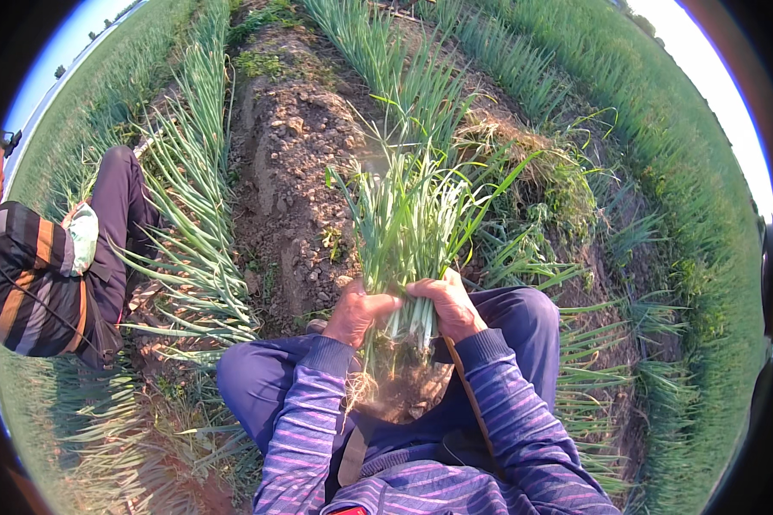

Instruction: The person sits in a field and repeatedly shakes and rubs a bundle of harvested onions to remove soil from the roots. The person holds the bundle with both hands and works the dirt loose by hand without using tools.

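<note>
My left hand (359, 312) grips the left side of a bunch of uprooted grassy plants (409, 225), the thumb pressed across the stems. On the bunch's other side, my right hand (449, 302) closes around pale stems, its thumb towards the left one. The long green leaves fan upward and away from me. Tangled roots (361, 388) hang below my left hand, while whitish stem ends (422, 344) show between both hands. A thin brown stick or handle (469, 389) runs down from my right hand along the forearm; whether I hold it cannot be told.
I sit low with bent knees over bare soil (419, 393). Rows of onion plants (196, 270) flank a cloddy soil strip (296, 161). A heap of pulled weeds (534, 167) lies ahead right. Another person (38, 277) in striped clothing crouches at my left.
</note>
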A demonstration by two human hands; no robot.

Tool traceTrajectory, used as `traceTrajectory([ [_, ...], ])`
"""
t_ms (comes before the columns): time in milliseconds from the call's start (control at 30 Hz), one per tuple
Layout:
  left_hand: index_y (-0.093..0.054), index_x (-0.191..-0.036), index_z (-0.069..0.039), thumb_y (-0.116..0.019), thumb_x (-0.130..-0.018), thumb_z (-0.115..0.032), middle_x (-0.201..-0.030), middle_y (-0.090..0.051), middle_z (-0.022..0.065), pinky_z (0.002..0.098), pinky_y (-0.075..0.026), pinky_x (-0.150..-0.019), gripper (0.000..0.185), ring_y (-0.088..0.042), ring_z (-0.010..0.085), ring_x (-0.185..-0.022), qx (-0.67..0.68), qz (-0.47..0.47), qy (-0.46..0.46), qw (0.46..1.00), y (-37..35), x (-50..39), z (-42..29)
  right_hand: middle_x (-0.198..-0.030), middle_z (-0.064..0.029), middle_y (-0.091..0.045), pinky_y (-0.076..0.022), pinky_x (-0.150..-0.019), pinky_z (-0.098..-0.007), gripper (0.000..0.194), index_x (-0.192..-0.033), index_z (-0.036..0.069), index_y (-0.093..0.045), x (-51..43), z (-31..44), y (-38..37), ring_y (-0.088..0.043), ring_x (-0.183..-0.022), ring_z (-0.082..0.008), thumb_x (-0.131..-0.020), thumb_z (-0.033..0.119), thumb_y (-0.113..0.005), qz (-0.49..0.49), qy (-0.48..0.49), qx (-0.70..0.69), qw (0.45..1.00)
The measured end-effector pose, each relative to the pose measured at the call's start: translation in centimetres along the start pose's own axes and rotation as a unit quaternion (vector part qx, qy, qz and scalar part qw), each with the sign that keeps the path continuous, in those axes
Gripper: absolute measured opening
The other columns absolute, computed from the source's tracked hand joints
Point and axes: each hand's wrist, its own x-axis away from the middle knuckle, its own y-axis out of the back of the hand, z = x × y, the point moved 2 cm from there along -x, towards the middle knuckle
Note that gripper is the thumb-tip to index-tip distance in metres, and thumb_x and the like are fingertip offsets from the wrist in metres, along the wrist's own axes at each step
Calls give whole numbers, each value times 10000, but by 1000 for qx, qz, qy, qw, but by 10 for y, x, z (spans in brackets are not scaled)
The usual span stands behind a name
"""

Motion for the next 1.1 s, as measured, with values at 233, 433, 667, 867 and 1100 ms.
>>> traceTrajectory([
  [233, -662, -1088, -12, -700, -788, -52, -867, -693, 45, 267, -522, -674, 305, -642, 125, -743, -2, -11, 5, 1000, 2, 2, -5, -806, -68, -666, -538, -613, -285, 203, -989, -37, -654, 2, 5, -3, -643, -648, -148, -787, -47, -631, -8, 18, -2, 1000],
  [433, -642, -1105, -21, -791, -783, -45, -893, -689, 26, 253, -492, -565, 356, -611, 100, -654, -20, -1, -51, 998, -11, -1, -5, -854, -62, -680, -531, -647, -270, 224, -1014, -30, -644, 4, 4, -8, -648, -715, -131, -791, -20, -644, 3, 47, 63, 997],
  [667, -686, -1141, -73, -726, -833, -99, -933, -694, 4, 234, -474, -669, 311, -614, 86, -768, -48, -52, 50, 996, 5, 0, -6, -828, -45, -671, -534, -628, -268, 199, -1003, -17, -647, 2, 5, -5, -638, -684, -125, -805, -23, -663, -16, 32, 29, 999],
  [867, -655, -1051, -80, -728, -896, -222, -791, -612, -26, 204, -399, -495, 223, -523, 57, -596, 12, -75, -41, 996, -4, -1, -7, -830, -49, -678, -543, -632, -270, 197, -1014, -16, -657, 1, 3, -4, -643, -671, -124, -818, -43, -647, -46, 42, 36, 997],
  [1100, -657, -1027, -66, -705, -917, -252, -743, -605, -7, 230, -430, -482, 221, -529, 85, -543, 57, -107, 17, 992, 1, -5, -6, -837, -57, -683, -557, -621, -277, 174, -998, -24, -652, 0, 2, -2, -664, -670, -138, -829, -60, -631, -57, 36, -4, 998],
])
